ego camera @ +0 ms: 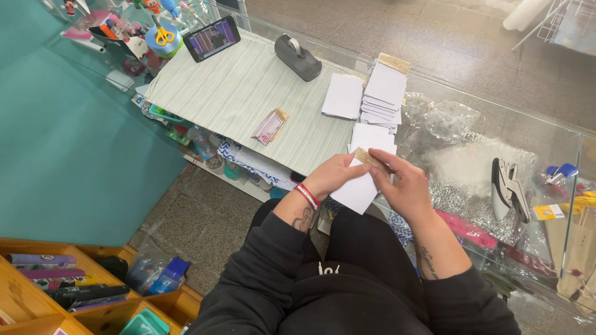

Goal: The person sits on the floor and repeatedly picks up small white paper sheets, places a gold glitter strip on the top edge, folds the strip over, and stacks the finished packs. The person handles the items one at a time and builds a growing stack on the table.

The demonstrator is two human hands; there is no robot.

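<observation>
Head view: left hand and right hand pinched a white envelope; loose grip risked creasing its gold flap.

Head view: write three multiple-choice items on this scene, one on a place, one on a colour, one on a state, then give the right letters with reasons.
1. Where does the tape dispenser stand?
A. on the striped mat
B. on the floor
C. in the wooden shelf

2. What colour are the handles of the scissors?
A. black
B. yellow
C. white

3. How is the white envelope with the gold flap held?
A. lying alone on the mat
B. in the left hand only
C. between both hands

Answers:
1. A: the dark dispenser sits at the far edge of the striped mat, by the phone.
2. B: the yellow loops show above the blue cup.
3. C: the left hand grips its left edge while the right hand pinches the gold flap at the top.
</observation>
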